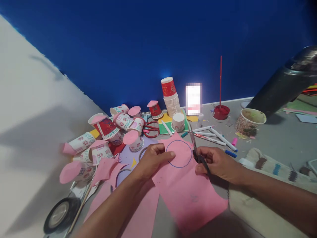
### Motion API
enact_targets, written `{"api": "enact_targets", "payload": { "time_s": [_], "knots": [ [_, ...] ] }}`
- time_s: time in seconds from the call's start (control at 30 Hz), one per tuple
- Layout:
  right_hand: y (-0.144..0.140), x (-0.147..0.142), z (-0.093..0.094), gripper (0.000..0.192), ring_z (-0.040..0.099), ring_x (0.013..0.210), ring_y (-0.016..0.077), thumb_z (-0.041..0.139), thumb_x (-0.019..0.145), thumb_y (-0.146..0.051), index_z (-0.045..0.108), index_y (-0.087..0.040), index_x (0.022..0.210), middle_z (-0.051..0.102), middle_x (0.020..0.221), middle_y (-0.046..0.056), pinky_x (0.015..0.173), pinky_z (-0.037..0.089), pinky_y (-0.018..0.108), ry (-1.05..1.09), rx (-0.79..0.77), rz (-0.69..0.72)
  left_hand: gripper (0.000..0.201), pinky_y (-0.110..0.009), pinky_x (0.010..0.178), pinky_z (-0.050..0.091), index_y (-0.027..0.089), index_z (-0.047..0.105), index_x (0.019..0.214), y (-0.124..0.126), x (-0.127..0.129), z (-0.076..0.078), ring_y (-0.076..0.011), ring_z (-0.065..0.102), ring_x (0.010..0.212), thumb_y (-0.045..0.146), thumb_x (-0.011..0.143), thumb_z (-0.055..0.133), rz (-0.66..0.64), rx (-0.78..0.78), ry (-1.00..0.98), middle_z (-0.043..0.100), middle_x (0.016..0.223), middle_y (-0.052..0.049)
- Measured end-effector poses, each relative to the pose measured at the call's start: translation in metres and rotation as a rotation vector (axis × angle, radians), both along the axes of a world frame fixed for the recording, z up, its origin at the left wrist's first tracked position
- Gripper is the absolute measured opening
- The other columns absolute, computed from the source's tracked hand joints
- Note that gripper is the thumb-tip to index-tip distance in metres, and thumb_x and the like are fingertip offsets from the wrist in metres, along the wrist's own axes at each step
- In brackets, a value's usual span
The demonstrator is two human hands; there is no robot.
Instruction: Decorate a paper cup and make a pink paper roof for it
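Observation:
A sheet of pink paper [183, 185] with a blue circle drawn near its top is pinched in my left hand [156, 158], the thumb lying over the circle's left edge. My right hand [218, 163] grips a pair of scissors [195, 148] by the black handles. Their blades point up and away, close to the right side of the circle; whether they touch the paper I cannot tell. Under my left forearm lies more pink paper [143, 208], and beyond it a purple sheet [121, 181] carries ring-shaped items.
Paper cups with pink paper pieces [101, 153] crowd the left. A cup stack [170, 96], red-handled scissors [151, 129] and several markers [210, 137] lie ahead. A used cup [250, 122], black bottle [279, 82] and cloth [269, 172] are right; black tape [60, 215] sits front left.

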State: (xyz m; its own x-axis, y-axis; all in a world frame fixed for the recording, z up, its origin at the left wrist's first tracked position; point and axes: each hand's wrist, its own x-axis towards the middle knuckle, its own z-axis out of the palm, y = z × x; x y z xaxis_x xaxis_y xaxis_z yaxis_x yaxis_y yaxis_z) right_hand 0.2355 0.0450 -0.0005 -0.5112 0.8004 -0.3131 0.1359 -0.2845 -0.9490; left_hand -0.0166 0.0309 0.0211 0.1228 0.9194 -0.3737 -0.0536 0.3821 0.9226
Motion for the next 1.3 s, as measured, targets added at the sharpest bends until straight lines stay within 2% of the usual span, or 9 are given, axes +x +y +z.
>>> {"api": "enact_targets", "payload": {
  "time_s": [0.1, 0.27, 0.4, 0.57, 0.67, 0.83, 1.07, 1.17, 1.3],
  "knots": [
    [0.002, 0.007, 0.001, 0.047, 0.049, 0.062, 0.011, 0.088, 0.067, -0.055, 0.063, -0.019, 0.084, 0.059, 0.077, -0.002, 0.056, 0.039, 0.025, -0.009, 0.061, -0.007, 0.037, -0.025, 0.057, 0.042, 0.015, 0.066, 0.066, -0.002, 0.0, -0.01, -0.0122, 0.056, 0.056, 0.038, 0.062, 0.095, 0.074, 0.007, -0.004, 0.064, 0.063, 0.0],
    [0.003, 0.023, -0.007, 0.062, 0.043, 0.055, 0.0124, 0.064, 0.081, -0.083, 0.063, -0.021, 0.084, 0.054, 0.069, 0.0, 0.049, 0.033, 0.026, -0.093, 0.132, 0.023, 0.039, -0.029, 0.062, 0.052, 0.014, 0.074, 0.079, -0.007, -0.007, -0.011, -0.0168, 0.064, 0.059, 0.037, 0.057, 0.097, 0.16, -0.026, -0.217, 0.072, 0.069, -0.004],
    [0.0, 0.026, -0.012, 0.071, 0.042, 0.059, 0.0146, 0.054, 0.079, -0.093, 0.057, -0.022, 0.075, 0.052, 0.069, 0.002, 0.05, 0.033, 0.027, -0.179, 0.234, 0.128, 0.038, -0.029, 0.062, 0.053, 0.013, 0.075, 0.08, -0.007, -0.006, -0.011, -0.018, 0.067, 0.06, 0.035, 0.057, 0.096, 0.162, -0.025, -0.256, 0.074, 0.071, -0.005],
    [-0.005, 0.025, -0.018, 0.076, 0.04, 0.061, 0.0147, 0.05, 0.076, -0.097, 0.057, -0.021, 0.078, 0.05, 0.069, 0.001, 0.05, 0.03, 0.027, -0.145, 0.19, 0.273, 0.036, -0.029, 0.063, 0.052, 0.013, 0.073, 0.081, -0.009, -0.004, -0.016, -0.0174, 0.065, 0.062, 0.038, 0.064, 0.093, 0.09, 0.001, -0.239, 0.072, 0.072, -0.006],
    [-0.008, 0.023, -0.022, 0.075, 0.035, 0.06, 0.0131, 0.055, 0.075, -0.096, 0.056, -0.021, 0.078, 0.047, 0.067, -0.001, 0.051, 0.026, 0.027, -0.099, 0.149, 0.303, 0.035, -0.026, 0.059, 0.045, 0.015, 0.068, 0.074, -0.01, -0.003, -0.019, -0.0135, 0.058, 0.059, 0.039, 0.065, 0.091, 0.099, 0.038, -0.158, 0.065, 0.067, -0.001],
    [-0.01, 0.017, -0.022, 0.075, 0.033, 0.062, 0.0123, 0.062, 0.072, -0.094, 0.053, -0.02, 0.076, 0.045, 0.068, -0.003, 0.054, 0.024, 0.028, -0.059, 0.071, 0.296, 0.045, -0.022, 0.051, 0.029, 0.02, 0.044, 0.059, -0.01, 0.002, -0.018, -0.0071, 0.036, 0.053, 0.036, 0.061, 0.086, 0.167, 0.1, 0.085, 0.041, 0.056, 0.007],
    [-0.005, 0.02, -0.019, 0.072, 0.034, 0.057, 0.0102, 0.065, 0.072, -0.091, 0.05, -0.021, 0.073, 0.045, 0.063, -0.004, 0.051, 0.025, 0.025, -0.06, 0.028, 0.293, 0.027, -0.023, 0.052, 0.034, 0.019, 0.057, 0.067, -0.018, 0.008, -0.012, -0.0119, 0.048, 0.057, 0.035, 0.067, 0.078, 0.197, 0.118, 0.274, 0.053, 0.061, 0.003],
    [0.0, 0.022, -0.015, 0.067, 0.035, 0.053, 0.0097, 0.066, 0.076, -0.087, 0.049, -0.022, 0.074, 0.045, 0.059, -0.005, 0.048, 0.024, 0.025, -0.077, 0.027, 0.312, 0.027, -0.022, 0.049, 0.031, 0.019, 0.056, 0.066, -0.02, 0.008, -0.013, -0.0105, 0.045, 0.054, 0.036, 0.067, 0.077, 0.178, 0.11, 0.287, 0.051, 0.059, 0.004],
    [-0.001, 0.02, -0.011, 0.07, 0.036, 0.058, 0.0103, 0.066, 0.075, -0.088, 0.058, -0.019, 0.082, 0.049, 0.067, -0.003, 0.051, 0.025, 0.025, -0.073, 0.081, 0.322, 0.032, -0.021, 0.046, 0.023, 0.02, 0.049, 0.06, -0.02, 0.007, -0.015, -0.0076, 0.035, 0.05, 0.035, 0.067, 0.076, 0.178, 0.099, 0.284, 0.046, 0.054, 0.006]
  ]
}}
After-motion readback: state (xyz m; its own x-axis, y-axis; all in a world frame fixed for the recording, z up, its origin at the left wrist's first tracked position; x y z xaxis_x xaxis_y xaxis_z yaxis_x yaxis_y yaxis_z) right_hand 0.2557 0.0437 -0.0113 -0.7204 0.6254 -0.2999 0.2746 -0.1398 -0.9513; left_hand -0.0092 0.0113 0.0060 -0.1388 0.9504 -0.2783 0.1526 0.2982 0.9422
